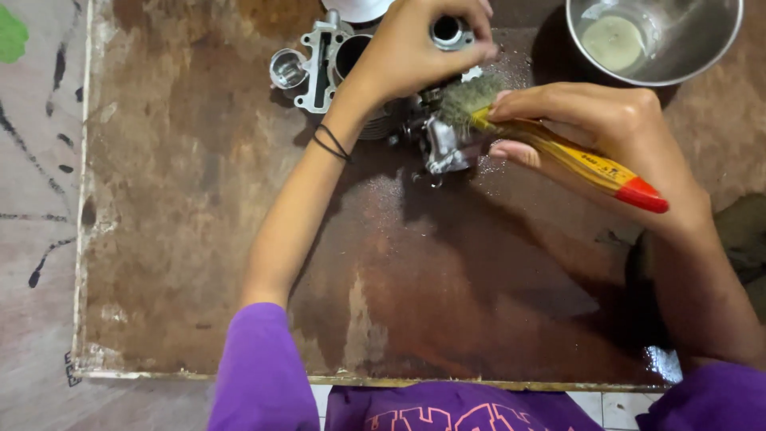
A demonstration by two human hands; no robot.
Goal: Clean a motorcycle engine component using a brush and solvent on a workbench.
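Observation:
My left hand [419,48] grips a small metal engine part [444,144] from above, its fingers curled over the part's round opening [447,30]. My right hand [606,136] holds a paintbrush [574,156] with a yellow handle and a red tip. The brush's worn bristles [467,97] press against the top of the metal part. A dark cord bracelet [331,144] circles my left wrist. Both arms wear purple sleeves.
A finned metal cylinder block [323,64] and a small shiny cup-shaped piece [287,69] lie behind my left wrist. A steel bowl [702,48] with pale liquid stands at the back right. The stained brown board [199,239] ends at a front edge near my body.

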